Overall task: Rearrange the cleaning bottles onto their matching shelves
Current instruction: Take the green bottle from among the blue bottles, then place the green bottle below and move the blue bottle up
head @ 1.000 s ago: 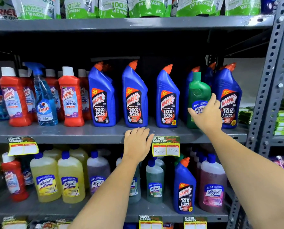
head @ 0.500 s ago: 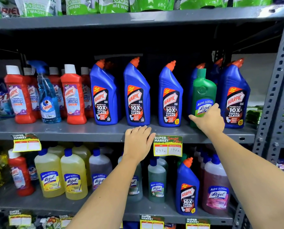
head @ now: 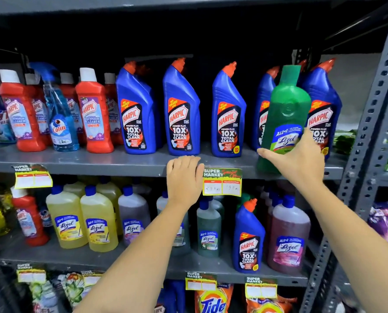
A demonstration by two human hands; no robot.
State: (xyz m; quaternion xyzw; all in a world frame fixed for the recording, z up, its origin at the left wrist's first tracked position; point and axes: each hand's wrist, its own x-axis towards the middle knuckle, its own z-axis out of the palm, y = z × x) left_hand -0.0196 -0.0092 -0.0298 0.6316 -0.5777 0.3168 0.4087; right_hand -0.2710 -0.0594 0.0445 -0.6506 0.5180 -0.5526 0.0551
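Note:
A green Lizol bottle (head: 285, 109) stands out at the front right of the middle shelf (head: 98, 164), tilted a little, among blue Harpic bottles (head: 180, 109). My right hand (head: 299, 159) grips its lower part. My left hand (head: 184, 177) rests flat on the shelf's front edge and holds nothing. On the lower shelf (head: 143, 260) a blue Harpic bottle (head: 248, 238) stands among Lizol bottles: yellow ones (head: 98, 222), a dark green one (head: 207, 231) and a pink one (head: 289, 236).
Red Harpic bathroom cleaners (head: 93, 111) and a blue Colin spray (head: 60, 116) fill the middle shelf's left. A red Harpic bottle (head: 28, 218) stands at the lower left. A grey perforated upright (head: 369, 136) borders the right. Tide packs (head: 213, 301) lie below.
My right hand has closed on the green Lizol bottle and drawn it forward and up off its spot. The camera has moved closer. My left hand stays on the shelf edge.

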